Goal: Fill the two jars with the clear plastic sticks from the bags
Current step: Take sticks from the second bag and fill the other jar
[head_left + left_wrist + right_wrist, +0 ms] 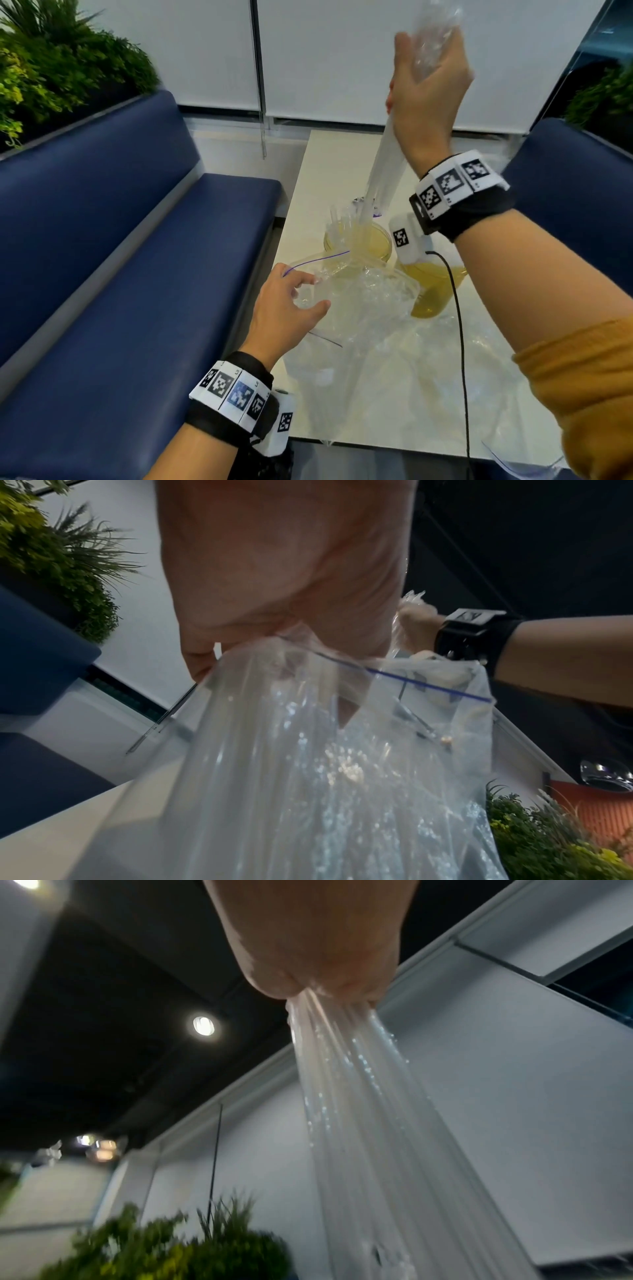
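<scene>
Over a pale surface between blue benches, the right hand grips a bundle of sticks above the far jar while the left hand pinches a bag; lowering them in seems next.

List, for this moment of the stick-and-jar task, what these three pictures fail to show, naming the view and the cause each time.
- Near jar: head view, its mouth hidden by the right wrist camera; fill unknown.
- Far jar: head view, stick count too blurred.
- Right hand fingers: head view shows only its back; right wrist view only the palm above the sticks.
- Bag held by left hand: left wrist view, glare hides any contents.
</scene>
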